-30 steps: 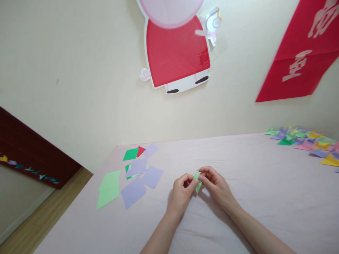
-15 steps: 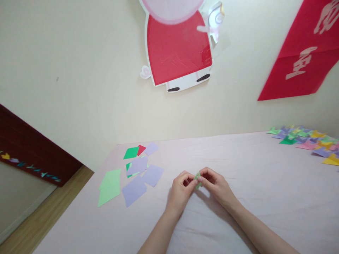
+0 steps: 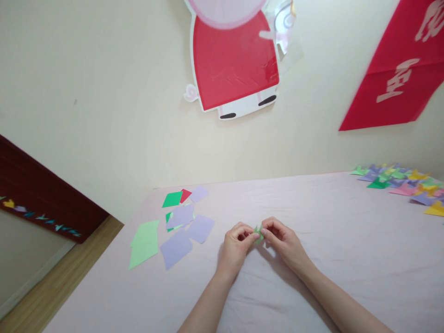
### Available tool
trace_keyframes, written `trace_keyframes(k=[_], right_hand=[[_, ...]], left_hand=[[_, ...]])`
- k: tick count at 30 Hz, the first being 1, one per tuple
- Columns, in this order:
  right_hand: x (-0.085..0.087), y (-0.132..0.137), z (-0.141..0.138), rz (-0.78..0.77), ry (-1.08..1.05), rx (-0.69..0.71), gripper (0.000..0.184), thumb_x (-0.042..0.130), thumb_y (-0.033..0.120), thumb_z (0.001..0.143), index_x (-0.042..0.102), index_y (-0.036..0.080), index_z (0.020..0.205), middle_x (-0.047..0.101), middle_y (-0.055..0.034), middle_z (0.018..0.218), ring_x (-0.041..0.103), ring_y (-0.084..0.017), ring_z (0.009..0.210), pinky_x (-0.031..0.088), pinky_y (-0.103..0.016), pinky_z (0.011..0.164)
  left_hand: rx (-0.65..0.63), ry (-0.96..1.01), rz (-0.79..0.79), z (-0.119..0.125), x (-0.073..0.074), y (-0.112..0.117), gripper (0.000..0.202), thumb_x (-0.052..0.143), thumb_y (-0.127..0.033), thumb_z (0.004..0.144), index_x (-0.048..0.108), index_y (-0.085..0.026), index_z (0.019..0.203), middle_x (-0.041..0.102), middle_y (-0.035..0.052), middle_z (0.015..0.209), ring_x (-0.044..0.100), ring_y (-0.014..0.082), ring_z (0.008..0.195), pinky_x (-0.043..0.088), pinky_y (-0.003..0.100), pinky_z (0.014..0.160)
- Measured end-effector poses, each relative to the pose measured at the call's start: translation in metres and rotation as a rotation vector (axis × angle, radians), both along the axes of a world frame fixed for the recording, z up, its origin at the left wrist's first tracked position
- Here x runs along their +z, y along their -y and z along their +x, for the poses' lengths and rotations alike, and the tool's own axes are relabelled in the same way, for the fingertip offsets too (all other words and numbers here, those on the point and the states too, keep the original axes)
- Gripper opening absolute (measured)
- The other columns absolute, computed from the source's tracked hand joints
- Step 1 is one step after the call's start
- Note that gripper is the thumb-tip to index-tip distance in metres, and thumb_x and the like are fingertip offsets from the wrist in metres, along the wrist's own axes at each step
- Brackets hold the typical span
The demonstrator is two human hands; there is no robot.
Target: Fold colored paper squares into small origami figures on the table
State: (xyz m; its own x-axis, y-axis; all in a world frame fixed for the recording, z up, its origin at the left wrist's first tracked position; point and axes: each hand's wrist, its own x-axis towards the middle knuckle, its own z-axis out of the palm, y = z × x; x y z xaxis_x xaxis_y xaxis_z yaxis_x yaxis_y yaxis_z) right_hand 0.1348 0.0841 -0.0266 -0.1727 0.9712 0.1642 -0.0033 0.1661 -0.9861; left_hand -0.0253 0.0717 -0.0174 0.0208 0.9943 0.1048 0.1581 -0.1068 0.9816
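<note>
A small piece of folded light green paper point(image 3: 258, 234) is held just above the cloth-covered surface, pointed at its upper end. My left hand point(image 3: 237, 247) pinches its left side between thumb and fingers. On the other side, my right hand point(image 3: 282, 240) grips the right edge with thumb and forefinger. The fingertips hide part of the folds. Left of my hands lie flat paper squares: light green sheets point(image 3: 144, 245), purple sheets point(image 3: 176, 248), a dark green sheet point(image 3: 172, 199) and a red sheet point(image 3: 185, 195) partly covered.
Many folded paper figures point(image 3: 402, 180) in several colours crowd the far right of the pale pink cloth point(image 3: 298, 199). Behind it rises a wall with a red cartoon cutout point(image 3: 236, 60) and a red banner point(image 3: 388, 74). Wooden floor point(image 3: 69, 268) shows at left.
My fingertips have moved slightly apart, so more of the green paper shows between them. The sheets and folded figures lie as before.
</note>
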Motion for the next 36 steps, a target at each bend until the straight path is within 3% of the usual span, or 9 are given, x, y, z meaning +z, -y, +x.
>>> trace_keyframes(k=[5,18,23,29,36], right_hand=[[-0.003,-0.001,0.000,0.027,0.002,0.019,0.025,0.063,0.044,0.087,0.063,0.020,0.081,0.059,-0.0023,0.086,0.056,-0.015,0.069,0.048,-0.027,0.062],[-0.003,-0.001,-0.001,0.032,-0.049,0.037,0.027,0.065,0.044,0.085,0.060,0.019,0.076,0.060,-0.0029,0.081,0.056,-0.016,0.073,0.047,-0.029,0.067],[-0.001,0.000,-0.004,0.023,0.047,0.044,0.025,0.064,0.044,0.085,0.060,0.020,0.084,0.059,-0.0003,0.076,0.054,-0.016,0.069,0.045,-0.027,0.065],[0.006,0.004,-0.004,0.034,0.224,0.013,0.032,0.055,0.046,0.089,0.055,0.020,0.070,0.050,0.0032,0.062,0.044,-0.013,0.059,0.037,-0.025,0.056],[0.005,0.002,0.002,0.086,0.282,-0.024,0.029,0.052,0.043,0.091,0.052,0.021,0.072,0.048,0.0036,0.062,0.044,-0.014,0.059,0.036,-0.025,0.056]], left_hand=[[0.004,0.038,0.006,0.000,0.000,-0.001,0.022,0.071,-0.036,0.076,0.068,-0.017,0.065,0.061,0.0002,0.071,0.050,0.0131,0.065,0.037,0.025,0.062],[0.015,0.050,0.002,0.002,-0.003,0.000,0.019,0.068,-0.032,0.077,0.067,-0.016,0.068,0.059,0.0002,0.072,0.049,0.0134,0.066,0.038,0.025,0.063],[0.025,0.018,0.003,0.004,-0.001,0.002,0.018,0.065,-0.031,0.079,0.062,-0.017,0.069,0.056,-0.0008,0.071,0.050,0.0141,0.069,0.039,0.025,0.066],[0.022,0.010,-0.027,0.003,-0.004,0.004,0.017,0.063,-0.032,0.083,0.062,-0.017,0.075,0.057,-0.0022,0.070,0.052,0.0133,0.065,0.040,0.024,0.065],[0.023,0.022,-0.034,0.001,-0.007,0.001,0.017,0.063,-0.034,0.083,0.063,-0.018,0.080,0.062,-0.0008,0.075,0.055,0.0146,0.069,0.042,0.025,0.067]])
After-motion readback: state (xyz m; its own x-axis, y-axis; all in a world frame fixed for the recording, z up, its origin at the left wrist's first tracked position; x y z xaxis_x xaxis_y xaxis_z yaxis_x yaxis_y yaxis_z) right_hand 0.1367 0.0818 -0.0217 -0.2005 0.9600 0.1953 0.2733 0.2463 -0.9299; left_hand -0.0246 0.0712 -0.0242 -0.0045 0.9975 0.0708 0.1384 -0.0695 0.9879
